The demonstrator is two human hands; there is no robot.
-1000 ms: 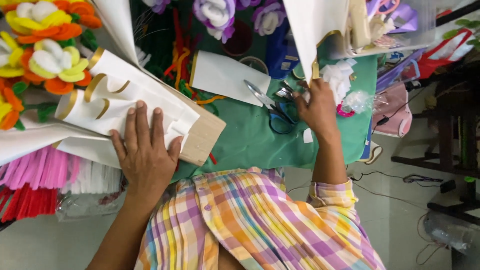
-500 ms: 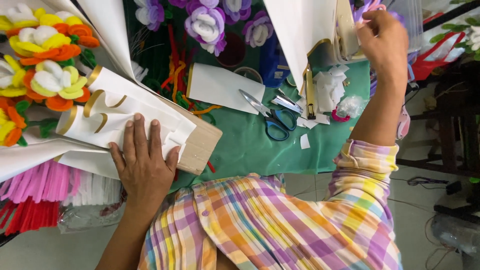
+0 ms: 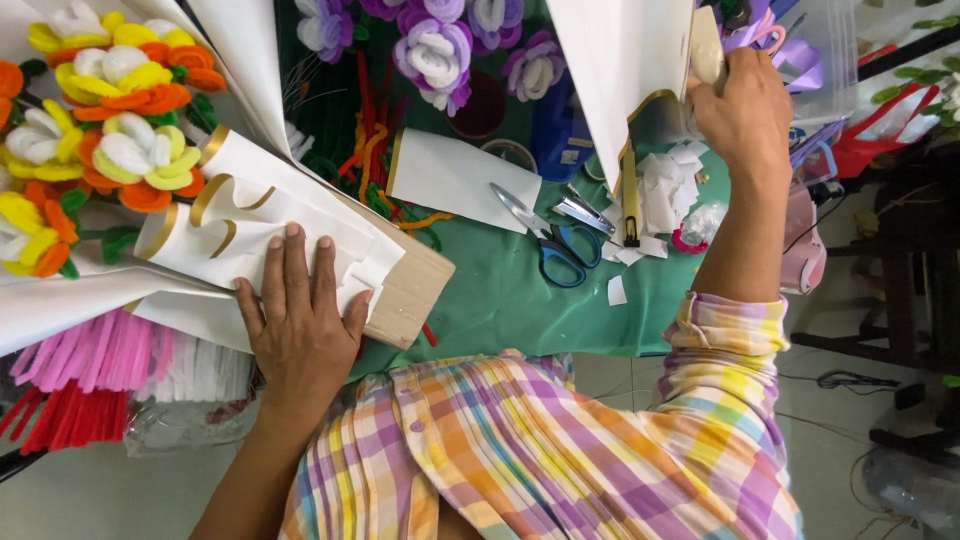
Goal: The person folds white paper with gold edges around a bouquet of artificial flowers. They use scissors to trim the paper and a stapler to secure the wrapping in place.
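Note:
My left hand (image 3: 300,330) lies flat, fingers spread, on folded white wrapping paper with gold edges (image 3: 250,215). The paper rests on a brown cardboard block (image 3: 415,295). My right hand (image 3: 745,115) is raised at the far right, its fingers closed round a pale beige object (image 3: 705,45) beside a large white sheet (image 3: 620,70). Blue-handled scissors (image 3: 550,250) lie on the green cloth (image 3: 500,300) between my hands, touched by neither.
Yellow, orange and white pipe-cleaner flowers (image 3: 110,130) fill the left; purple ones (image 3: 435,50) stand at the back. Pink (image 3: 90,350) and red (image 3: 60,420) pipe-cleaner bundles lie near left. A white gold-edged card (image 3: 455,180), paper scraps (image 3: 665,190) and a yellow stick (image 3: 630,200) lie nearby.
My right hand left the scissors area and rose to the far right, closing on the beige object. My left hand stayed pressed on the white paper.

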